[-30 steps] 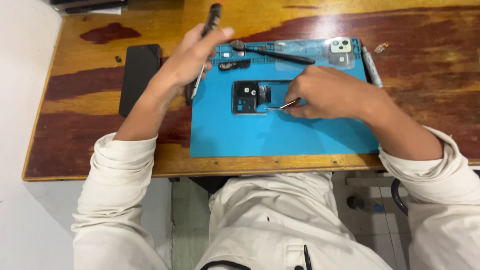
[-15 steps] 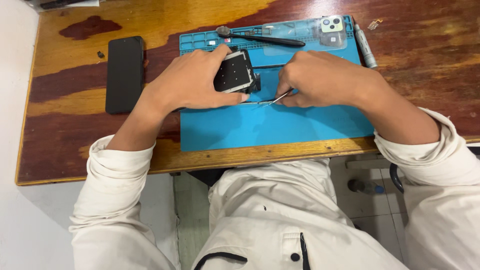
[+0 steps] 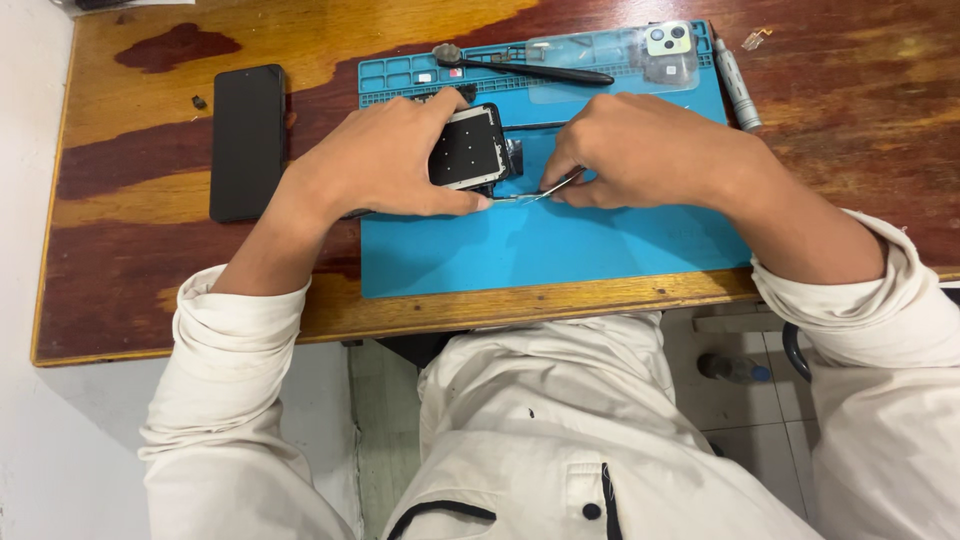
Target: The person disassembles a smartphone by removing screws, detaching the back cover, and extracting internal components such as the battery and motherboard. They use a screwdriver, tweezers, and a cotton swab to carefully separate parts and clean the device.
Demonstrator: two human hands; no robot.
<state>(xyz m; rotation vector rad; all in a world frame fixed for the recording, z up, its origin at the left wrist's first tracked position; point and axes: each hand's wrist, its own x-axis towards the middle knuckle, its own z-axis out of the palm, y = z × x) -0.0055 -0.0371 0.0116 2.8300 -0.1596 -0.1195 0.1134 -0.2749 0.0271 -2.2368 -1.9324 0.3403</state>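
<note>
Opened phone body: dark, rectangular, inner side up showing a black plate with a dot grid, tilted up off the blue mat, far-centre of it. Left hand grips it around its left edge, thumb along the near edge. Metal tweezers: thin, silver, lying low over the mat, tips pointing left at the phone's near right corner, pinched in the right hand.

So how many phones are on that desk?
3. A black phone lies left of the blue mat; an opened phone is in the left hand; a clear-cased phone lies at the mat's top. Others may be hidden.
</note>
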